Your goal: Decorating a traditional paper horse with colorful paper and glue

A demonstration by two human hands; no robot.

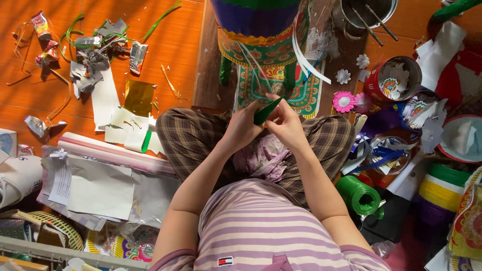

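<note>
I sit cross-legged on an orange floor. Both hands meet over my lap around a narrow green paper cone [267, 111] that points up and to the right. My left hand [242, 128] grips its lower, wider end. My right hand [287, 122] pinches its upper side with fingers and thumb. Just beyond the hands stands a colourful patterned paper structure [266, 45] with green legs on a patterned base [306, 95].
Scraps of white, gold and foil paper [108, 95] litter the floor at left. Stacked sheets and rolls [100, 180] lie near my left knee. A green string spool [359, 194], pink paper flower [344, 102], red tin [396, 78], metal pot [366, 15] and ribbon rolls [442, 188] crowd the right.
</note>
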